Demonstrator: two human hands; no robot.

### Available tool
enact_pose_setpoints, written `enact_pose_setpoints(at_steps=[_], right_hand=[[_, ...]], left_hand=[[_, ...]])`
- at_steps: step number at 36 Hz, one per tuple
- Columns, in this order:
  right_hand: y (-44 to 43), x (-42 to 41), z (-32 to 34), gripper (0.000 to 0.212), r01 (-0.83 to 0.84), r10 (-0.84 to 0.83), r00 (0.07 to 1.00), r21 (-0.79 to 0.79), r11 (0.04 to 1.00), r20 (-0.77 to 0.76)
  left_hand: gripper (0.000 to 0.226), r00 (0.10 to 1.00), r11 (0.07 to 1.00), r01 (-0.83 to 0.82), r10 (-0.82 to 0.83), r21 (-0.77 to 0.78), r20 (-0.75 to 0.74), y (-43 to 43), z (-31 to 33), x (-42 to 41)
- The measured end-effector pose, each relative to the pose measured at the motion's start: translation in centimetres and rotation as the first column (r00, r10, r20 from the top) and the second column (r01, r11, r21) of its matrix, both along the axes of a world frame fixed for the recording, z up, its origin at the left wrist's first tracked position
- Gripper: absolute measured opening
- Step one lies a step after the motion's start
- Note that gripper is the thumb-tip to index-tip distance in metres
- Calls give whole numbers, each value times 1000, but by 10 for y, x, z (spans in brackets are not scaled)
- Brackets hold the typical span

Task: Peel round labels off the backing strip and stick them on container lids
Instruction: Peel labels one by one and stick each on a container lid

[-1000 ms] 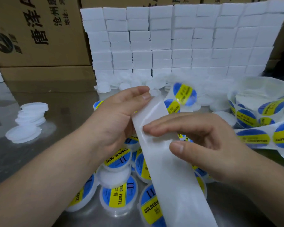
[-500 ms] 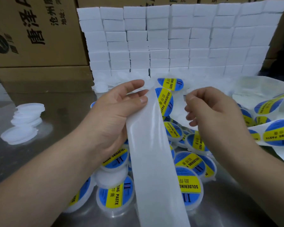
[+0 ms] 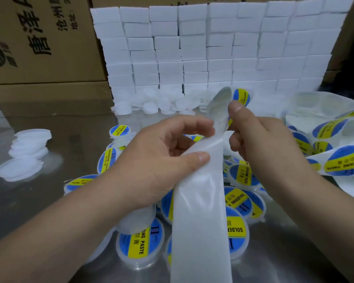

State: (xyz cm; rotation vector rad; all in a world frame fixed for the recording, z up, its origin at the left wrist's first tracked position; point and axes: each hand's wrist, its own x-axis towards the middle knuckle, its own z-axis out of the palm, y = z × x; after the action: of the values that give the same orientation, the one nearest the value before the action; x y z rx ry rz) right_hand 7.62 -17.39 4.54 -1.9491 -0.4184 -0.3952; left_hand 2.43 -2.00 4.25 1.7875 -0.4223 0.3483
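My left hand [image 3: 159, 160] pinches the white backing strip [image 3: 200, 217], which runs from the middle of the view down to the bottom edge. Just right of it, my right hand [image 3: 260, 144] pinches a round label [image 3: 220, 105] with its pale back toward me, lifted off the strip's upper end. Behind my right thumb a blue and yellow label [image 3: 241, 97] still shows on the strip. Below my hands lie several lidded containers [image 3: 140, 244] with blue and yellow labels on the metal table [image 3: 39, 201].
Plain white lids [image 3: 29, 146] are stacked at the left, and more white lids [image 3: 151, 103] lie heaped at the foot of a wall of white boxes [image 3: 213, 48]. Cardboard cartons [image 3: 39, 37] stand behind. More label strip [image 3: 335, 160] lies coiled at the right.
My right hand has closed on a label at the strip's top and lifted it up. My left hand has slid along the strip and stays gripping it.
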Motion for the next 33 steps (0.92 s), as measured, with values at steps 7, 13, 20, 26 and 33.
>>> enact_pose_setpoints(at_steps=[7, 13, 20, 26, 33], right_hand=[[2, 2, 0, 64, -57, 59, 997, 51, 997, -43], [3, 5, -3, 38, -123, 146, 984, 215, 969, -97], [6, 2, -4, 42, -218, 227, 974, 219, 951, -19], [6, -2, -2, 35, -204, 207, 978, 158, 966, -1], [6, -1, -1, 50, -135, 137, 991, 128, 983, -9]], left_hand=[[40, 998, 981, -69, 66, 182, 22, -6, 1, -5], [41, 981, 982, -191, 191, 13, 26, -6, 1, -4], [23, 975, 977, -213, 210, 22, 73, -10, 3, -6], [28, 918, 878, -284, 133, 386, 373, -6, 6, -15], [30, 892, 767, -381, 160, 517, 422, -5, 2, -12]])
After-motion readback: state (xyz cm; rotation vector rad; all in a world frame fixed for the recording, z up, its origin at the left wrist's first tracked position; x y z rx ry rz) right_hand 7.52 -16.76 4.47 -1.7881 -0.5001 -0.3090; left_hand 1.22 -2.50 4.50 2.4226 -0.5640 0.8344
